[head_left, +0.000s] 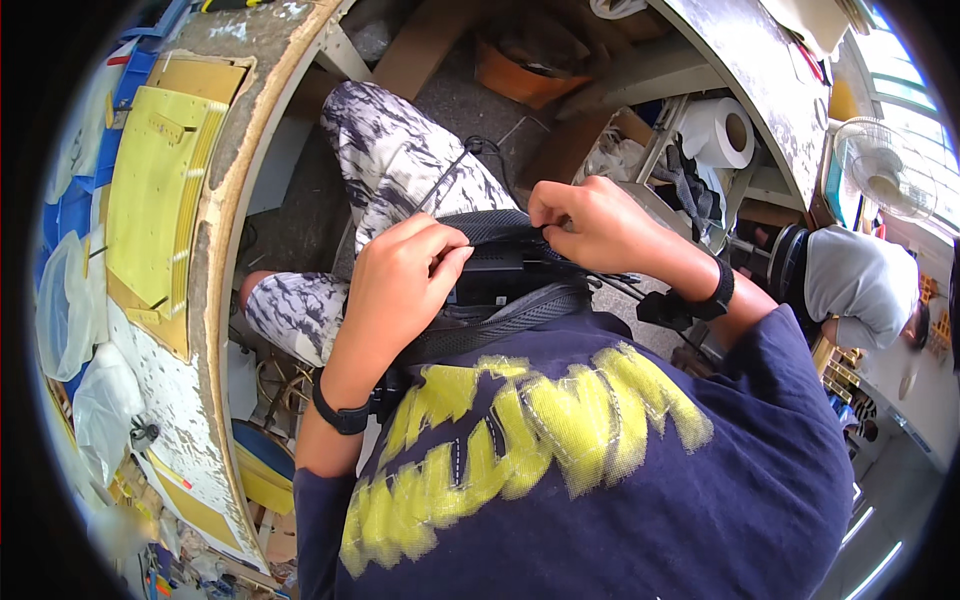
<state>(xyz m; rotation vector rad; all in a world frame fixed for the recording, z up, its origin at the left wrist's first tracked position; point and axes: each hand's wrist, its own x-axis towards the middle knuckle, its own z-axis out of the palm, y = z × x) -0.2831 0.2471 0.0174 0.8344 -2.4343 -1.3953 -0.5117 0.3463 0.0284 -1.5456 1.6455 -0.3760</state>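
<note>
Black box-shaped device [500,275] sits at the chest, on a grey strap [500,320], long axis running left-right between both hands. Left hand [400,280] curled against its left end; right hand [590,225] pinching a thin black cable [590,272] at its upper right edge. Both touching.

Workbench edge [225,250] close beside knees [390,150]
</note>
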